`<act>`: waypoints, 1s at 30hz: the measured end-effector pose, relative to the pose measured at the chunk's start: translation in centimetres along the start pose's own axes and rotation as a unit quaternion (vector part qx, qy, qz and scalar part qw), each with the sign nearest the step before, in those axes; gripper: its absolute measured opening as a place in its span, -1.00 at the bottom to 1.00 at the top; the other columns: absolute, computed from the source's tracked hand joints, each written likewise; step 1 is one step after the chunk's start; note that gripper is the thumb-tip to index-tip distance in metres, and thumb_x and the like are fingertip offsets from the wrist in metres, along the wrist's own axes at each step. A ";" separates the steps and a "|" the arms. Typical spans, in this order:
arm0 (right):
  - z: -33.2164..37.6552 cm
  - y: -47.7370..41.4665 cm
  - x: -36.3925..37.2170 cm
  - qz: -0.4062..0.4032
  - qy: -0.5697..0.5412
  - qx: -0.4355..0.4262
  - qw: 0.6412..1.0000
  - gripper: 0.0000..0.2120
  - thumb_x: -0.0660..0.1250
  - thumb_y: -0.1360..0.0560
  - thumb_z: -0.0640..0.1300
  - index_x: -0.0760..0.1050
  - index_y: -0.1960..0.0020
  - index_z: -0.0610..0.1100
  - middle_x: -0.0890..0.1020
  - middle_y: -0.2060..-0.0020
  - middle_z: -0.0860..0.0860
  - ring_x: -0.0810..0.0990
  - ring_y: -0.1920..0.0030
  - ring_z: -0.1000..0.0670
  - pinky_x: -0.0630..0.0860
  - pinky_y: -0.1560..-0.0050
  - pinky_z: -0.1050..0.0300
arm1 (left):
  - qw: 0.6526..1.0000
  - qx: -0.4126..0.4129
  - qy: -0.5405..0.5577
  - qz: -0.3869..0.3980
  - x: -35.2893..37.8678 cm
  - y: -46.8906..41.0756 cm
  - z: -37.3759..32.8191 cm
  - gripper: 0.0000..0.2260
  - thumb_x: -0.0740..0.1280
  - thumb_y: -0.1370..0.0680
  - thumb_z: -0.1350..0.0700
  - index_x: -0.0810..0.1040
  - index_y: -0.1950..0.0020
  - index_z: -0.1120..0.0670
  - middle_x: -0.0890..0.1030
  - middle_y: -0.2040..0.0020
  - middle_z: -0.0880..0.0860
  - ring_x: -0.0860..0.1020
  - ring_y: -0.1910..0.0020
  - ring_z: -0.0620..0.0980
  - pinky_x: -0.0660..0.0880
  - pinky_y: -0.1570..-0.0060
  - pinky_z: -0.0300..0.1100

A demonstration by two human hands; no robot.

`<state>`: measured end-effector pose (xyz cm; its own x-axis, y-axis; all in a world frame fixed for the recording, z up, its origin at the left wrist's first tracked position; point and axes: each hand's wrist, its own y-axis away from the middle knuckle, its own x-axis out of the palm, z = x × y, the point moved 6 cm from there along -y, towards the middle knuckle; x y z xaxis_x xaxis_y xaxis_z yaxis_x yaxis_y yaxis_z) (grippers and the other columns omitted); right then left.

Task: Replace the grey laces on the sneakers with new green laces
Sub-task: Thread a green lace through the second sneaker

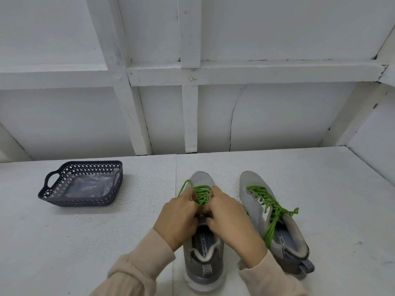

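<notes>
Head view: fingers [189, 194] of left hand [179, 218] and right hand [232, 221] curl in, pinching the green lace [202, 194] over the tongue of the near sneaker [203, 263]. Just right, second sneaker [250, 186] lies angled, its green lacing [272, 212] trailing into its opening. Both rest on the white surface [106, 242]. Well left: dark basket [53, 197] holding a clear plastic bag [89, 184].

white panelled wall [277, 116] with painted timber battens [190, 116] behind a speckled white tabletop [106, 231], soft even light
</notes>
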<state>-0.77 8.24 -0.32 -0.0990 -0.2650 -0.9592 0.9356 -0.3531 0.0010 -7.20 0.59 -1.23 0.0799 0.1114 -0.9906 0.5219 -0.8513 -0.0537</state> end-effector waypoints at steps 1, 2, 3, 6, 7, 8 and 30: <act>0.0 0.0 0.0 -0.002 0.001 -0.001 1.000 -0.84 0.25 -0.48 -0.23 0.60 0.06 -0.11 0.36 -0.07 -0.03 0.48 0.00 -0.13 0.24 0.21 0.08 | 1.000 0.005 0.001 -0.007 -0.1 0.0 -0.1 -0.76 0.20 -0.53 0.12 0.59 -0.11 -0.01 0.37 -0.29 -0.04 0.52 -0.09 0.09 0.40 0.14 -0.12; 0.0 0.0 0.0 -0.003 -0.002 -0.004 1.000 -0.84 0.26 -0.48 -0.23 0.61 0.05 -0.10 0.36 -0.06 -0.03 0.48 0.00 -0.13 0.24 0.21 0.09 | 1.000 0.010 0.007 -0.013 -0.1 0.1 -0.1 -0.78 0.22 -0.53 0.11 0.60 -0.10 -0.03 0.37 -0.29 -0.05 0.51 -0.11 0.07 0.39 0.15 -0.13; -0.1 0.1 0.0 -0.006 -0.010 -0.007 1.000 -0.84 0.27 -0.48 -0.21 0.62 0.04 -0.09 0.36 -0.06 -0.01 0.49 0.01 -0.12 0.24 0.21 0.10 | 0.999 0.016 0.016 -0.024 -0.2 0.3 -0.2 -0.80 0.24 -0.53 0.10 0.62 -0.07 -0.04 0.38 -0.27 -0.07 0.50 -0.13 0.04 0.37 0.20 -0.14; -0.6 0.2 0.0 -0.019 -0.052 -0.008 0.998 -0.86 0.32 -0.47 -0.14 0.64 0.04 -0.02 0.39 -0.03 0.05 0.50 0.01 -0.05 0.25 0.18 0.15 | 0.992 0.052 0.051 -0.102 -0.9 1.0 -0.5 -0.94 0.36 -0.36 0.11 0.61 0.25 -0.04 0.53 -0.06 -0.11 0.56 0.02 0.00 0.17 0.48 -0.29; -0.9 0.3 0.0 -0.025 -0.069 -0.003 0.997 -0.88 0.34 -0.47 -0.12 0.64 0.06 -0.01 0.39 -0.01 0.08 0.50 0.01 -0.02 0.26 0.17 0.15 | 0.988 0.062 0.054 -0.129 -1.1 1.2 -0.4 -0.97 0.37 -0.28 0.08 0.57 0.35 -0.05 0.56 0.04 -0.13 0.58 0.11 -0.03 0.11 0.51 -0.33; -1.2 0.3 0.1 -0.031 -0.092 0.008 0.995 -0.91 0.37 -0.45 -0.11 0.64 0.08 0.00 0.40 0.02 0.10 0.50 0.01 0.01 0.28 0.16 0.15 | 0.983 0.068 0.052 -0.164 -1.3 1.5 -0.3 -0.97 0.36 -0.26 0.05 0.55 0.38 -0.06 0.58 0.10 -0.15 0.57 0.15 -0.06 0.14 0.52 -0.33; -3.5 -0.2 2.0 -0.154 -0.384 -0.002 0.910 -0.60 0.61 -0.24 -0.11 0.61 0.25 0.40 0.50 0.09 0.17 0.42 0.07 0.13 0.34 0.06 0.39 | 0.743 -0.130 0.623 -0.206 3.3 2.9 3.0 -0.78 0.59 -0.27 0.14 0.71 0.12 0.01 0.70 0.23 0.09 0.65 0.17 -0.02 0.54 0.04 -0.27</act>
<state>-0.01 10.90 -3.21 -0.5637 -0.7039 -0.4322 0.8241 -0.5143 -0.2374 -8.01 -3.05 -5.02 0.5074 0.8617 -0.0009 0.8540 -0.5029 -0.1331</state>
